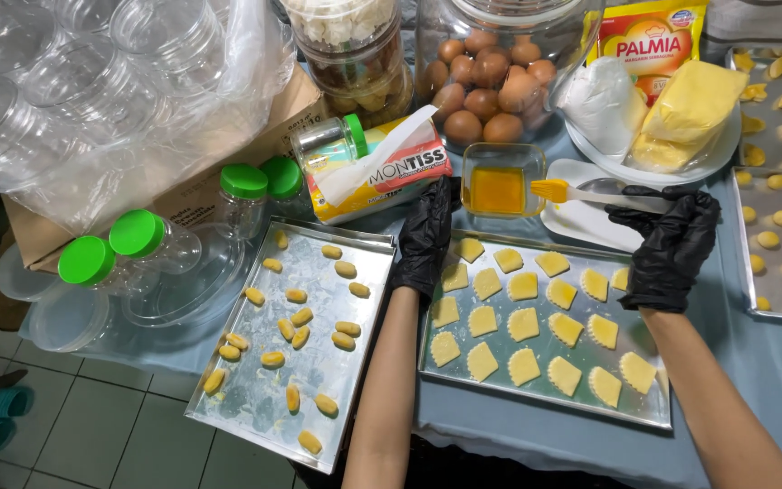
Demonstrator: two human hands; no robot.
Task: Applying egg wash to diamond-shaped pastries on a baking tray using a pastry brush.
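Two bare forearms rise from the bottom edge, each ending in a black glove. Between them lies a metal baking tray (536,391) of pale, fluted pastry pieces (523,323) in rows.

At the tray's far right corner, the right hand (669,249) has its fingers closed on the pale handle of a pastry brush (590,194). The handle runs leftward out of the fingertips, and the yellow bristle head sits just beside a small square glass dish of orange egg wash (498,186).

At the tray's far left corner, the left hand (427,237) reaches toward that dish with fingers together and stretched out, their tips near its rim; whether they touch it cannot be told.

Left of the forearms sits a second tray (255,398) of small yellow dough nuggets.
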